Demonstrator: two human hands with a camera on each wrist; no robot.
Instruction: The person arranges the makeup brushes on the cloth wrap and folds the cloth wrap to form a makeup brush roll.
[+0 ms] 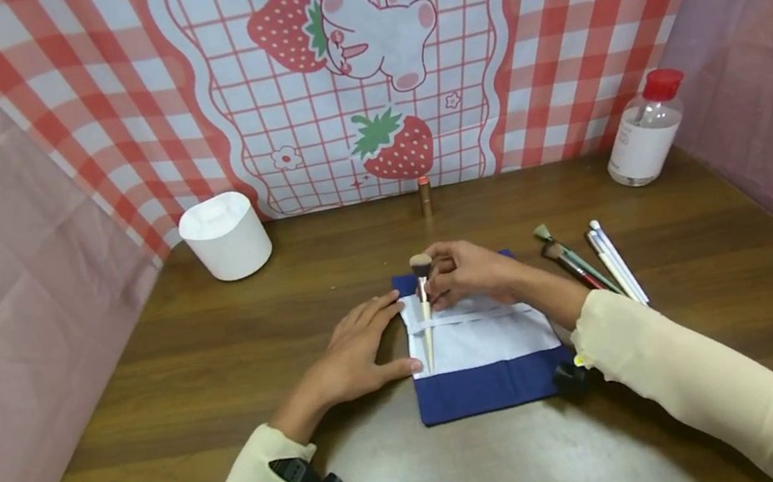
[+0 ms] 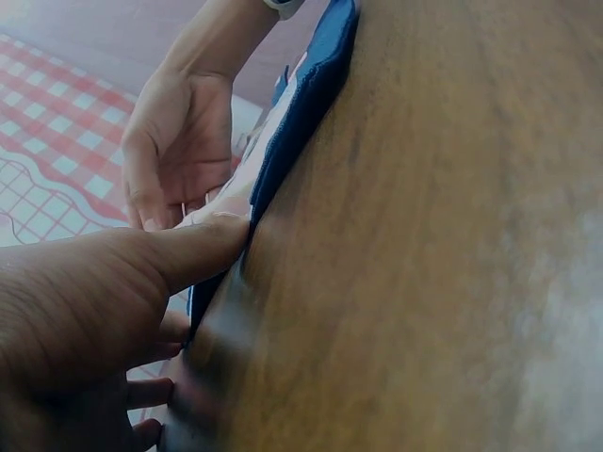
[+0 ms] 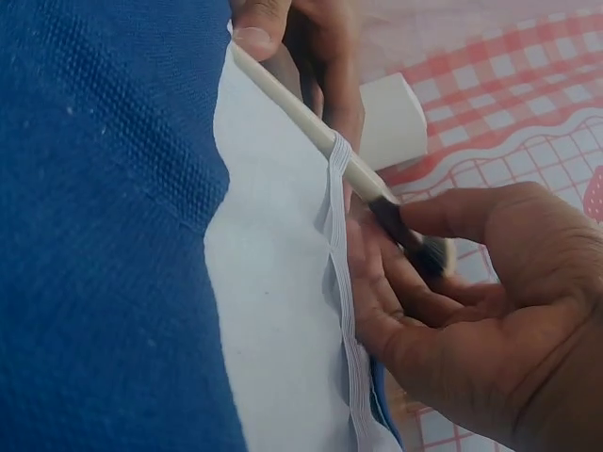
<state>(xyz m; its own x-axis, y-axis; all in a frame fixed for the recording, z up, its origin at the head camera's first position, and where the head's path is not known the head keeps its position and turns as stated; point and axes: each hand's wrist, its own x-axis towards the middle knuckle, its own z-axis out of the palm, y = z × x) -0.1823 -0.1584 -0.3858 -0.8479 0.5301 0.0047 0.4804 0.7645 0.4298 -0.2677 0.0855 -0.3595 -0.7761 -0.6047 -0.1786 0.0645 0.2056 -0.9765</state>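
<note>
Wooden counter (image 1: 190, 390) | your right grip (image 1: 471, 271) pinches the brush (image 1: 426, 315), bristles (image 1: 421, 266) away, handle (image 1: 429, 345) toward you under elastic (image 3: 337, 217) | left grip (image 1: 354, 360), uncurled, touches the pouch's (image 1: 494, 342) left edge

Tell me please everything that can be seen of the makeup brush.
The makeup brush has a slender cream handle tapering to a narrow end, a dark, shiny collar and full bristles, dark with tan tips. It extends over the white panel of the blue case, bristles at the far side, handle under the elastic strap. The right hand pinches it by the collar; the narrow end is near the left hand.
</note>
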